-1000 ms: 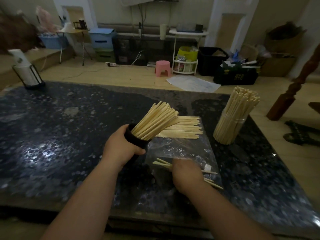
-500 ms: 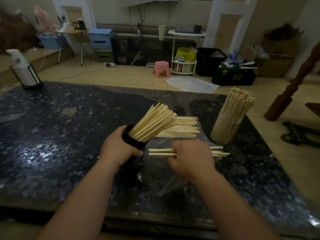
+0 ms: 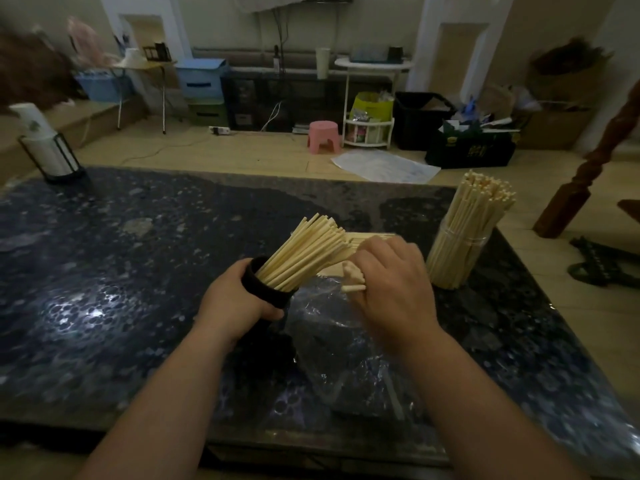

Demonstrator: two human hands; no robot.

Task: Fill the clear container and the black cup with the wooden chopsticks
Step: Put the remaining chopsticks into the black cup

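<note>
Black cup (image 3: 273, 295) L hand (image 3: 235, 303), chopsticks (image 3: 353, 288) R hand (image 3: 394, 289)

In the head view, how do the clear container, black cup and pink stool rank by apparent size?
1. clear container
2. black cup, partly covered by the left hand, so unsure
3. pink stool, smallest only because far away

- Black cup (image 3: 266, 289): tilted rightward, crammed with pale wooden chopsticks (image 3: 304, 251) fanning from its mouth.
- Clear container (image 3: 457, 258): upright, well right of the black cup, packed with chopsticks rising above its rim.
- Loose pile (image 3: 374, 235): flat, just behind the black cup.
</note>
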